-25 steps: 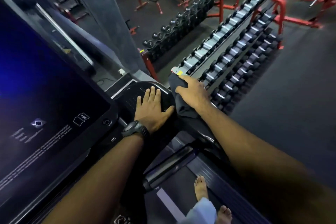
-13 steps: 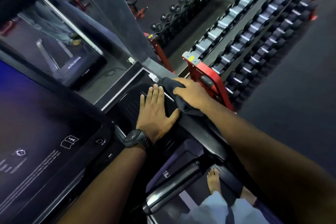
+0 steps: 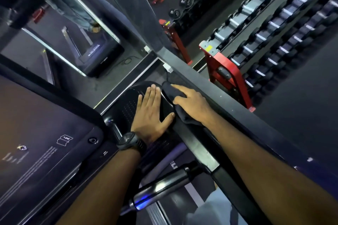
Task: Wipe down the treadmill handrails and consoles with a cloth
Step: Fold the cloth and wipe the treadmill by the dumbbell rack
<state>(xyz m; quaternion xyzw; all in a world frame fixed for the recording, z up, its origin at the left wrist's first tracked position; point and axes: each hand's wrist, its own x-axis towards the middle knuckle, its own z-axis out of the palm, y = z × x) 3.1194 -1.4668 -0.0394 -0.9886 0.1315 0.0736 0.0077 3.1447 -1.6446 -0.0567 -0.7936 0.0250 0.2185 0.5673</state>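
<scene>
The right hand (image 3: pixel 192 104), fingers straight, presses the cloth (image 3: pixel 169 88) onto the far end of the handrail (image 3: pixel 197 144). Just left of the handrail, the left hand (image 3: pixel 151 115) lies flat on the tray (image 3: pixel 126 104), thumb spread.

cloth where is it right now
Head view, centre: the cloth is pressed under the right hand on the right handrail, just right of the left hand flat on the console.

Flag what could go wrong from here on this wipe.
The dark grey cloth is bunched under the right hand, so it may wipe only a narrow strip of the black handrail. The left hand leans flat on the glossy black console wing; its black wristwatch could scrape it or bump the round button nearby.
</scene>
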